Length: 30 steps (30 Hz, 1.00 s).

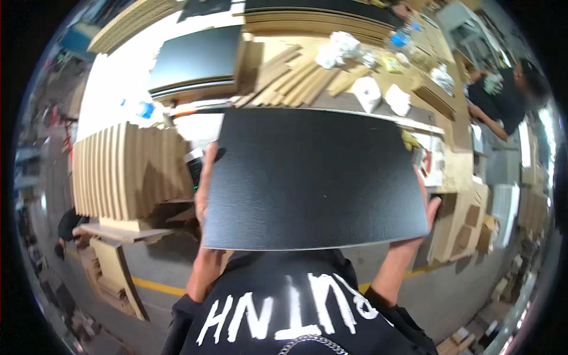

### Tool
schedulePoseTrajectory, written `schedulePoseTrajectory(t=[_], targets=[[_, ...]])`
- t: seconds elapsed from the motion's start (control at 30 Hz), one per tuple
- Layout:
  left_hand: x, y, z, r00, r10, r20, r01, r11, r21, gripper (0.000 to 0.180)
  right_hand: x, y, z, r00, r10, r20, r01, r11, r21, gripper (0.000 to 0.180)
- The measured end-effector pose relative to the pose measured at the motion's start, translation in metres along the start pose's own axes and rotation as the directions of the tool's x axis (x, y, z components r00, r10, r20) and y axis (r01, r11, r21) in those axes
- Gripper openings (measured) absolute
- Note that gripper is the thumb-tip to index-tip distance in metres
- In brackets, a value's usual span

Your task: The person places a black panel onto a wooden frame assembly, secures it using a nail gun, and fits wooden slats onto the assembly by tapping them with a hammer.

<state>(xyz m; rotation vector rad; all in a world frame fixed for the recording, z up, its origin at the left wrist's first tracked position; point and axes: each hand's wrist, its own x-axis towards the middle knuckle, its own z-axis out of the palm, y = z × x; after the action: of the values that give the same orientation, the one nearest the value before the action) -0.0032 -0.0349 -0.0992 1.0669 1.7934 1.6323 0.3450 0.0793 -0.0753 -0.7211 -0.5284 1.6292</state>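
A black rectangular board [319,177] with a faint grain fills the middle of the head view, held up in front of my chest. My left hand [207,183] grips its left edge, the thumb showing at the rim and the other fingers mostly hidden. On the opposite edge, my right hand [431,207] holds the board, with most of its fingers behind it. A small dark device with a green light [195,168] sits beside my left hand. Several pale wooden boards [127,171] stand on edge in a row to the left.
Beyond the board lies a workbench with a stack of black panels [198,59], loose wooden strips [302,77], crumpled white paper [340,50] and a plastic bottle [402,38]. Another person [506,94] is at the far right. A yellow line [157,286] crosses the grey floor.
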Motion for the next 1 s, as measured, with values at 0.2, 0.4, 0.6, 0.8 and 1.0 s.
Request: schedulePoseTrajectory(t=[0.2,0.4,0.6,0.8,1.0], targets=[[0.007,0.051,0.011,0.959,-0.237,0.154,0.277,0.690,-0.669,0.064,-0.008,-0.008,-0.031,0.992,-0.096,0.084,0.119,0.930,-0.347,0.067],[-0.008,0.007,-0.007,0.887,-0.305,0.346,0.448,0.749,-0.488,0.060,0.004,-0.006,-0.043,0.994,0.015,0.111,0.024,0.940,-0.341,0.062],[-0.033,-0.027,0.023,0.924,-0.383,0.011,0.374,0.895,-0.242,0.039,0.008,0.002,-0.060,0.969,0.086,-0.234,-0.246,0.463,-0.851,0.057],[-0.049,-0.052,0.072,0.969,-0.169,-0.182,0.213,0.943,0.255,0.028,0.006,0.046,-0.080,0.882,0.015,-0.472,-0.432,0.431,-0.792,0.053],[-0.052,-0.069,0.082,0.970,-0.223,-0.096,0.240,0.823,0.515,0.037,0.027,0.048,-0.103,0.936,-0.112,-0.333,-0.322,0.103,-0.941,0.049]])
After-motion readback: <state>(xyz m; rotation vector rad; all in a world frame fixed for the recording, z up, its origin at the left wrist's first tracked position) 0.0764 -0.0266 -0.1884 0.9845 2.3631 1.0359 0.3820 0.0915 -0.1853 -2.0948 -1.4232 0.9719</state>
